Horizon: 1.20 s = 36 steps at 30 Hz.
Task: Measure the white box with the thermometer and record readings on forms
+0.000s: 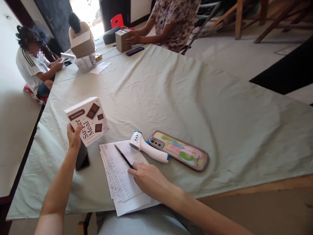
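Observation:
A white box (86, 121) with chocolate squares and "Su-per Meal" printed on it is tilted in my left hand (74, 137), thumb on its front and fingers behind. My right hand (148, 179) is closed on one end of a black pen (123, 155), which lies over a stack of handwritten papers (117, 179). Just beyond that hand, a white and blue infrared thermometer (149, 148) rests partly on the papers. Beside it is a phone in a colourful case (181, 150). Below the box, a dark phone (83, 160) is partly hidden by my left hand and wrist.
A pale green cloth (227, 130) covers the table, with folds on the right. At the far end, one person (171, 26) holds a small brown box (122, 40) near a dark phone (135, 51). An open carton (83, 45) stands near two other people.

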Available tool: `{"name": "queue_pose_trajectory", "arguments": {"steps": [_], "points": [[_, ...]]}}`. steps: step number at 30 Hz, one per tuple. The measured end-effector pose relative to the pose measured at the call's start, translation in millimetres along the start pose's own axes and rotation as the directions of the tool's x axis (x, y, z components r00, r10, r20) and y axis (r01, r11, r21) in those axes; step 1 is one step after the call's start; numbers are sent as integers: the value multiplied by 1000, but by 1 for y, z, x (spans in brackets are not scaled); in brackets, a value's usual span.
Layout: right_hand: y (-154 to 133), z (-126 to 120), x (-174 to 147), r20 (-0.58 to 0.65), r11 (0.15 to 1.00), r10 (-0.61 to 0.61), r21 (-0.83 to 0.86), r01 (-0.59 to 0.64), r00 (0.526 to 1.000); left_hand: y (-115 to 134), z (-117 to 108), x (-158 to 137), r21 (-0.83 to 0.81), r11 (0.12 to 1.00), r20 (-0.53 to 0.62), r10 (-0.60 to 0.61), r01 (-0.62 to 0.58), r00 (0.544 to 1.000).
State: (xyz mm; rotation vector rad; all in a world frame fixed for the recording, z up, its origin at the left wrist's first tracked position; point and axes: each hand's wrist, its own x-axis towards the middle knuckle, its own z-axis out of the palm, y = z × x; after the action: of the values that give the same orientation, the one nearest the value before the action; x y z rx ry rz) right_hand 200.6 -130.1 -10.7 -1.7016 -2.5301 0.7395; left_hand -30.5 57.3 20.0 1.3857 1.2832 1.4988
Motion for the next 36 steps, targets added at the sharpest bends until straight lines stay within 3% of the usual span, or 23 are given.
{"name": "queue_pose_trajectory", "arguments": {"steps": [4, 7, 12, 15, 16, 18, 20, 21, 22, 25, 29, 31, 33, 35, 36], "points": [[-4, 5, -4, 11, 999, 45, 8, -45, 999, 17, 7, -33, -315, 915, 84, -239, 253, 967], [-6, 11, -6, -3, 997, 77, 8, -77, 997, 14, 10, -58, -388, 833, 141, -369, 395, 919], [-6, 26, -11, -62, 989, 146, 1, -146, 987, -6, 11, -83, -432, 756, 228, -437, 492, 870], [1, 34, -16, -226, 995, 83, 71, -69, 970, -18, 9, -90, -420, 751, 267, -435, 510, 860], [6, 35, -18, -320, 994, 60, 108, -27, 946, -21, 7, -91, -415, 750, 280, -433, 515, 857], [20, 33, -20, -534, 989, 73, 149, 8, 842, -26, 5, -93, -409, 745, 308, -431, 528, 848], [36, 28, -19, -683, 987, 157, 136, -86, 713, -29, 4, -93, -404, 742, 335, -424, 535, 841], [44, 24, -17, -703, 980, 197, 115, -164, 684, -31, 3, -94, -401, 744, 346, -416, 534, 841], [50, 21, -14, -679, 967, 237, 93, -239, 695, -32, 3, -93, -399, 749, 353, -406, 528, 843], [59, 13, -1, -476, 915, 358, 6, -404, 804, -34, 3, -93, -402, 771, 347, -372, 495, 861], [57, 3, 14, -316, 899, 403, -41, -437, 859, -37, 3, -93, -405, 795, 323, -336, 451, 884], [56, -3, 12, -313, 896, 438, 77, -437, 843, -38, 3, -93, -406, 803, 317, -324, 436, 891], [56, -8, 2, -330, 837, 536, 332, -436, 777, -39, 4, -94, -404, 806, 307, -326, 433, 894], [50, -11, -15, -319, 686, 625, 660, -306, 712, -39, 4, -94, -405, 803, 297, -336, 437, 894], [43, -11, -24, -294, 570, 640, 801, -182, 710, -40, 5, -94, -406, 801, 296, -340, 440, 893]]}}
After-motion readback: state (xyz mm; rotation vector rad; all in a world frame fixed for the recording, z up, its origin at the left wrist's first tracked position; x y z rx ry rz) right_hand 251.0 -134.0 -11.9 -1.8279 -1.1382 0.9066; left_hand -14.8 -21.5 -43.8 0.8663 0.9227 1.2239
